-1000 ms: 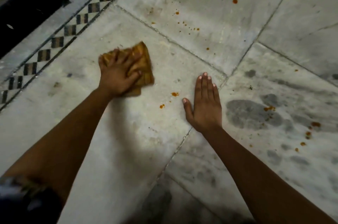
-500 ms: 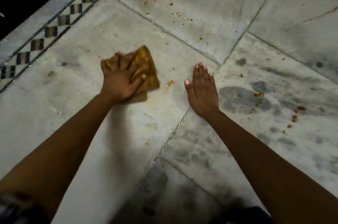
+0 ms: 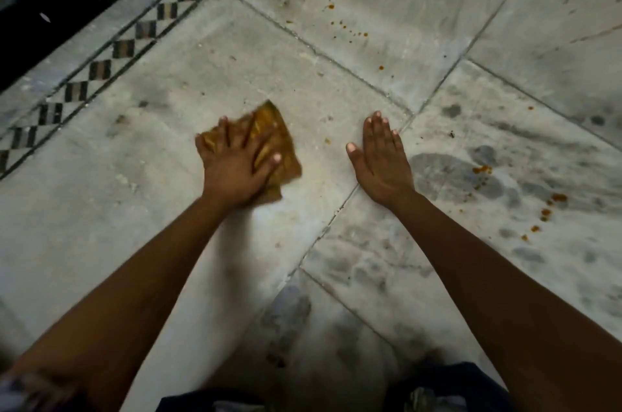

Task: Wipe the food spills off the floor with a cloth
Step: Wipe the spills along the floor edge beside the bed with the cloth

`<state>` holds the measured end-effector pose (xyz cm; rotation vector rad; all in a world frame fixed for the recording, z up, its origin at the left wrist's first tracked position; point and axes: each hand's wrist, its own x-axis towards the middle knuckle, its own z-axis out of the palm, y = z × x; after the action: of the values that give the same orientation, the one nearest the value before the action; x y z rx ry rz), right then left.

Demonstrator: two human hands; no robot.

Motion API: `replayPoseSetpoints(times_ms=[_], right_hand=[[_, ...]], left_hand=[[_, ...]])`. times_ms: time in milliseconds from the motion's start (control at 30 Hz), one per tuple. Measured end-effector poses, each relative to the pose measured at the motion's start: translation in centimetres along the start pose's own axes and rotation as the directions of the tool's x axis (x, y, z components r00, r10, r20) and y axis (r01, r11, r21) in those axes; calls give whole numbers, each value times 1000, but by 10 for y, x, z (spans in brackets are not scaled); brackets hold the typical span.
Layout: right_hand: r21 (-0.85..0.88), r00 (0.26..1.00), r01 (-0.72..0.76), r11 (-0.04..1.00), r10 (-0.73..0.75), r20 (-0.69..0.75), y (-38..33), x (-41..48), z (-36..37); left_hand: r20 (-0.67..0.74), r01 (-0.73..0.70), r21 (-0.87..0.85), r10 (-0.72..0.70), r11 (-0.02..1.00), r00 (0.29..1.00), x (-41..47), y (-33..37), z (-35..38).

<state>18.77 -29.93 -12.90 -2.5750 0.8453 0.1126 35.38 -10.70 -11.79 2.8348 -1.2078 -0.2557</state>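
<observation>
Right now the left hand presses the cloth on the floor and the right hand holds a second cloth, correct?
Not quite. The head view shows the left hand pressing the cloth, but the right hand holds nothing; it lies flat on the floor.

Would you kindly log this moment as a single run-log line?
left hand: presses cloth on floor | right hand: flat on floor | spills: orange spots unwiped, right of it

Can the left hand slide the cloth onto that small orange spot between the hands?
Probably yes: the spot lies on bare floor just right of the cloth that the left hand presses, and the right hand rests flat beyond it, not over it.
</observation>
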Motion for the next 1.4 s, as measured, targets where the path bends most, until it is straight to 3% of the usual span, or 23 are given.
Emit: replayPoseSetpoints(times_ms=[67,133,200,300,367,533,600,733,800,867,967,1067,1167,1233,1300,1333,1400], right_hand=[[-22,1000,-5,1000,6,28,0,0,-1],[-3,998,-22,1000,22,52,-2,2,-3],[11,997,-32,999,32,68,-2,2,-6],[19,997,-23,1000,22,71,-2,2,-6],[31,997,-29,999,26,77,-2,2,-6],[57,995,-47,997,41,92,-3,0,-6],[101,994,-55,993,45,100,-6,0,-8],[182,990,-86,980,63,129,-6,0,-17],[203,987,-83,976,52,150,-5,0,-19],[214,985,-79,974,42,170,-3,-1,-19],[194,985,-77,978,44,169,-3,-2,-18],[204,981,-99,974,61,185,-6,-3,-20],[232,978,-102,967,56,199,-5,-6,-23],[242,983,-98,965,56,175,-4,-9,-21],[240,990,-92,966,64,123,-7,-15,-14],[218,993,-84,972,64,94,-10,-20,-10],[111,999,-32,993,28,36,-12,-33,0]], left_hand=[[3,131,-62,-131,989,991,38,17,-9],[27,106,-27,-105,994,994,58,47,-12],[54,-48,41,46,998,998,47,73,-7],[45,-323,84,320,943,946,-9,72,5],[20,-371,58,370,927,929,-42,43,10],[15,39,-9,-39,999,999,6,10,-6],[41,53,-7,-53,999,998,41,40,-10],[71,-250,74,245,966,967,15,93,-3],[64,-415,80,411,906,909,-23,78,4],[62,-489,105,485,866,872,-38,42,5],[77,-353,142,345,925,935,7,32,-8],[64,-193,111,187,975,980,47,77,-13],[77,-306,107,298,946,951,11,95,-3],[18,-442,89,442,893,897,-36,75,5],[-19,-443,48,445,895,895,-72,35,12],[-22,-374,44,375,926,927,-82,12,13],[-29,-103,41,104,994,994,-80,-23,9]])
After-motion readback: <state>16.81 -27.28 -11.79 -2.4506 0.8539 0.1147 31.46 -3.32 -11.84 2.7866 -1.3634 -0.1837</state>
